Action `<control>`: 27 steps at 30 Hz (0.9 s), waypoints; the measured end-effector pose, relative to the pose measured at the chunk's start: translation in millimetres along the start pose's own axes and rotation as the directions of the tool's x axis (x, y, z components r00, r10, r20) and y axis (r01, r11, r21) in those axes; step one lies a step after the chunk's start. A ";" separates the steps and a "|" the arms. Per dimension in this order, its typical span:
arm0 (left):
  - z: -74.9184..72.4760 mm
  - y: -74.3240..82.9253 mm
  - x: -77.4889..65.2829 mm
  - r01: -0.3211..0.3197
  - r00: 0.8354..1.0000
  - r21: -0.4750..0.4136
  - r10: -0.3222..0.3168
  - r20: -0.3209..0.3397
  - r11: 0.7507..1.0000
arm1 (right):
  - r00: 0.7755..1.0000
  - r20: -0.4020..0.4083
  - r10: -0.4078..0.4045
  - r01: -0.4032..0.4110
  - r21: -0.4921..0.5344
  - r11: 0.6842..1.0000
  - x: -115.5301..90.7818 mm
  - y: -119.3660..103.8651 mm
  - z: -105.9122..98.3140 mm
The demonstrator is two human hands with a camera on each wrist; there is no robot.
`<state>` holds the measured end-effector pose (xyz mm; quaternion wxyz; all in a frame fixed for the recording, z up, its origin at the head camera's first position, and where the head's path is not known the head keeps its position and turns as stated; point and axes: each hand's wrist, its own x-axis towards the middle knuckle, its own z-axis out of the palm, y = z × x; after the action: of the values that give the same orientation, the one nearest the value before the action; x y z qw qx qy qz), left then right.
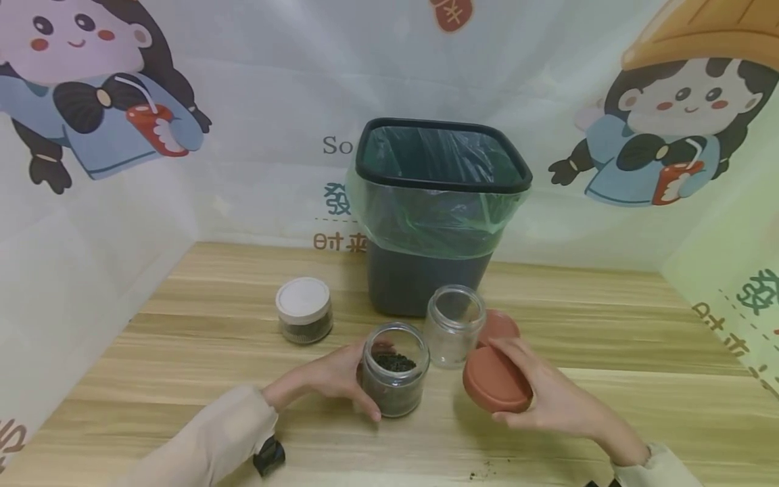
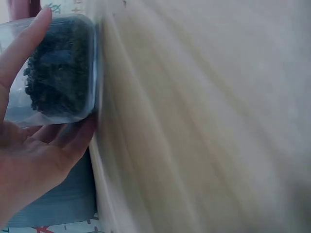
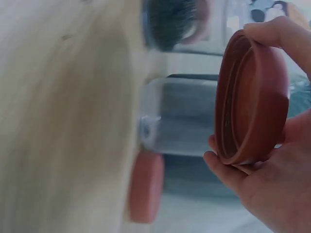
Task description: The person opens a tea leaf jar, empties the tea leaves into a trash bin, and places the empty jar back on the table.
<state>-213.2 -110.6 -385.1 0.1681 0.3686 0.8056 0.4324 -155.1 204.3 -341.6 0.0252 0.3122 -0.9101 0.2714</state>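
My left hand (image 1: pixel 333 376) grips a clear jar (image 1: pixel 398 400) from its left side, thumb in front and fingers behind. The jar is uncovered and stands upright on the table, with dark, crumbly, leaf-like bits (image 2: pixel 60 68) inside. In my right hand (image 1: pixel 556 399) is a reddish-brown round lid (image 1: pixel 498 380), held by its edge above the table; its grooved underside shows in the right wrist view. Just behind stands a second clear jar (image 1: pixel 449 348), uncovered and without visible contents. Another reddish-brown lid (image 1: pixel 504 323) lies beside that jar, partly hidden by the held lid and hand.
A dark bin (image 1: pixel 398 281) with a green translucent liner (image 1: pixel 426 220) stands at the back. Left of it sits a small jar with a white lid (image 1: pixel 303 297) and dark contents. Some dark crumbs (image 1: pixel 483 470) lie near the wooden table's (image 1: pixel 207 318) front edge.
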 end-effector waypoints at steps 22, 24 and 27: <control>1.9 -7.7 5.5 -0.015 1.000 0.047 0.015 -0.006 0.999 | 0.994 -0.037 0.103 -0.108 -0.163 0.981 8.3 32.8 29.4; 2.6 -7.5 6.0 -0.019 1.000 0.049 0.020 -0.013 0.999 | 0.991 -0.041 0.128 -0.133 -0.159 0.978 9.9 34.3 30.2; 3.4 -7.6 6.4 -0.025 0.999 0.047 0.026 -0.027 0.999 | 0.987 -0.053 0.152 -0.158 -0.141 0.977 12.1 36.5 31.2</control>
<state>-218.9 -106.6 -393.0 0.1429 0.3767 0.8129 0.4206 -182.2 205.6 -383.0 0.0456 0.2319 -0.9482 0.2122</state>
